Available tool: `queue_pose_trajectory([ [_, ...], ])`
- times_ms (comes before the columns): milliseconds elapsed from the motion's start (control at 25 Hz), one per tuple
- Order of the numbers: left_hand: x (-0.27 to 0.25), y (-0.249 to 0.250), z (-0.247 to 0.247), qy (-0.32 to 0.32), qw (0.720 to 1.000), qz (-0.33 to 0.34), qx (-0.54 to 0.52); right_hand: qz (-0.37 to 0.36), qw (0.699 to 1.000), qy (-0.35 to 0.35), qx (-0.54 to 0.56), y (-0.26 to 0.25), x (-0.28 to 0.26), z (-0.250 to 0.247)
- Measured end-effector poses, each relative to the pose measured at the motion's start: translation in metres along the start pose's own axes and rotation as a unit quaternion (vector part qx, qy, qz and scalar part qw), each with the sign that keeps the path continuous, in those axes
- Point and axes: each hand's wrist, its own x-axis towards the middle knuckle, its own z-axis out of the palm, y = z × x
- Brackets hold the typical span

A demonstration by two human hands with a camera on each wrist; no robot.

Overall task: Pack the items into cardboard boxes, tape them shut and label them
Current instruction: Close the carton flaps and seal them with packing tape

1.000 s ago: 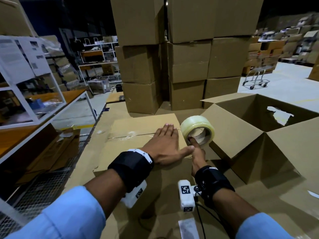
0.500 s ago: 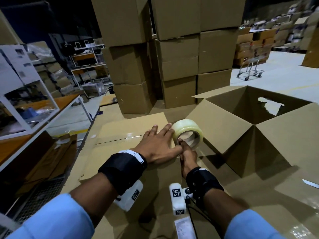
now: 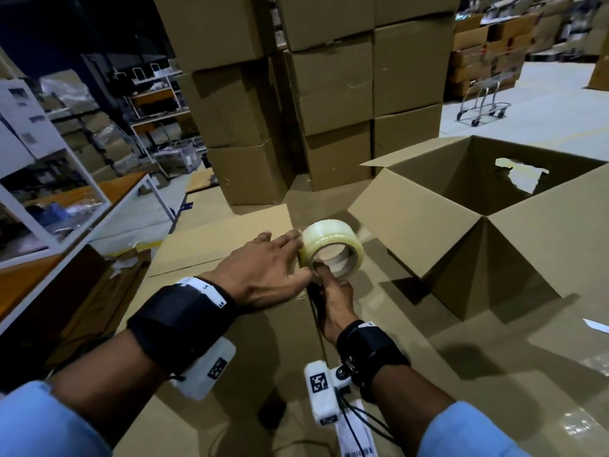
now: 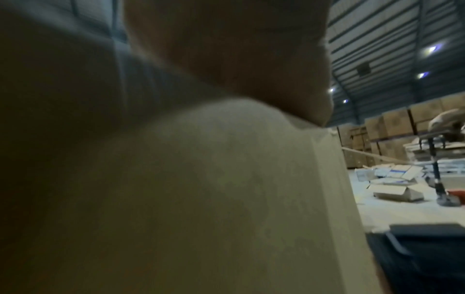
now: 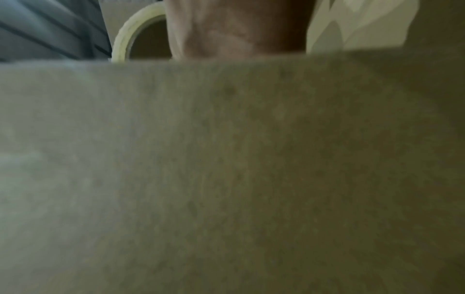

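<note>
Both wrist views are mostly filled by blurred cardboard [image 5: 226,169]. The right hand's [image 3: 333,295] fingertips disappear inside the tape roll [image 3: 331,247]. The label strip [image 3: 357,433] runs off the bottom edge, its print unreadable.

Open box [image 3: 461,225] just right of tape roll [image 3: 331,247]

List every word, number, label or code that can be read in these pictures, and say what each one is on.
No text can be quoted with confidence.
White strip on the left wrist band: small black characters, too small to read.
Square coded markers on the wrist camera housings: patterns, no words.
Barcode slip under the right wrist: lines too blurred.
Printed sheets on the left shelving: blurred.
Stacked cardboard boxes: no legible print.
Both wrist views: no text.
</note>
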Motion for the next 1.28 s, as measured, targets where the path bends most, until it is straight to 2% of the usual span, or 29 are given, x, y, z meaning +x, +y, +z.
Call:
queue_pose_trajectory([
  [240, 0.001, -0.011, 0.008, 0.026, 0.999, -0.003, 0.033, 0.000, 1.000, 0.008, 0.015, 0.013, 0.017, 0.004],
  [480, 0.003, -0.008, 0.004, 0.018, 0.998, -0.002, 0.062, 0.017, 0.999, 0.047, 0.006, 0.031, 0.028, -0.017],
  [920, 0.000, -0.001, -0.002, 0.018, 0.997, -0.001, 0.081, -0.025, 0.999, 0.041, -0.017, 0.027, 0.038, -0.022],
  [1280, 0.002, -0.002, -0.001, 0.006, 0.996, -0.004, 0.084, 0.024, 0.997, 0.069, -0.026, 0.030, 0.038, -0.020],
])
